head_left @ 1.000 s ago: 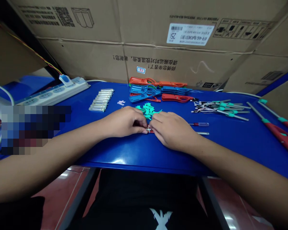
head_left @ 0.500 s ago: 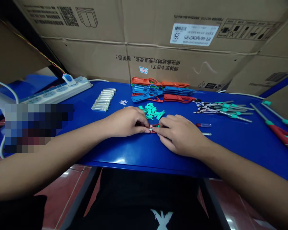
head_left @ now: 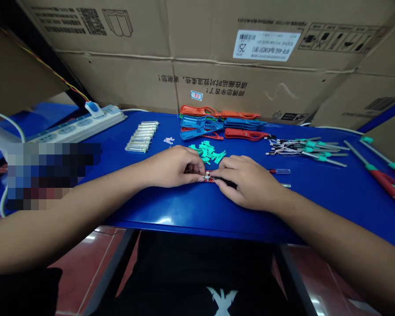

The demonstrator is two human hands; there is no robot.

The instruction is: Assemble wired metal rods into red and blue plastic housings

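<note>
In front of me on the blue table, a red lighter casing (head_left: pixel 209 179) lies between my hands, with a small pale and metallic part at its middle. My left hand (head_left: pixel 176 166) pinches the casing's left side with thumb and fingers. At the other side, my right hand (head_left: pixel 246 182) has its fingers closed around a dark, narrow piece (head_left: pixel 228 181), mostly covered by the fingers. Small green plastic pieces (head_left: pixel 207 152) are heaped just behind my hands. To the right of my right hand, a clear purplish piece with a red end (head_left: pixel 281 171) and a metal tip (head_left: pixel 285 185) stick out.
Clear tubes (head_left: pixel 141 137) lie in a row at left, near tiny pale parts (head_left: pixel 167 140). Orange, blue and red casings (head_left: pixel 217 123) are stacked behind. Wired metal rods (head_left: pixel 311 149) and red lighters (head_left: pixel 386 180) lie right. A power strip (head_left: pixel 82 127) and cardboard (head_left: pixel 210 52) border the table.
My right hand's fingers have shifted slightly at the casing, and a dark piece now shows between them. A small green bit by the right fingertips is no longer visible. My left hand keeps its pinch.
</note>
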